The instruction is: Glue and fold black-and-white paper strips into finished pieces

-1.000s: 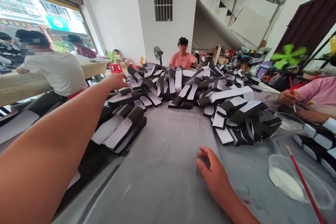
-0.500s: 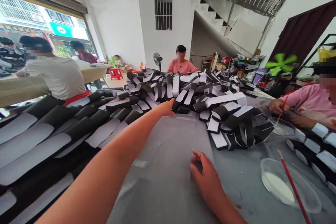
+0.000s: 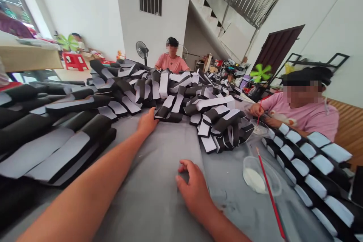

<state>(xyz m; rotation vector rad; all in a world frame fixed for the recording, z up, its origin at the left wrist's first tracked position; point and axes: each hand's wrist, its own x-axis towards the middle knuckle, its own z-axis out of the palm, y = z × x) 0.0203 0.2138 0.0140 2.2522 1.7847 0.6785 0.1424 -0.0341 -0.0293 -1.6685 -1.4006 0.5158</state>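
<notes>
Head-worn view has swung rightward since the earlier frame. At far left lie long black foam strips faced with white (image 3: 56,147) on a grey-covered desk (image 3: 147,204). The open, empty left hand (image 3: 147,123) rests there, a slanting black-and-white strip (image 3: 167,113) just beside it at 3 o'clock, its underside hidden. The loosely curled right hand (image 3: 193,187) grasps nothing, nearer the clear plastic bowl of white liquid (image 3: 255,177) and red-handled brush (image 3: 269,193). A co-worker's pink sleeve (image 3: 306,115) sits at 2 o'clock.

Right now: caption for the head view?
Left hand at piled black-white strips on grey tabletop; right hand rests nearby.
</notes>
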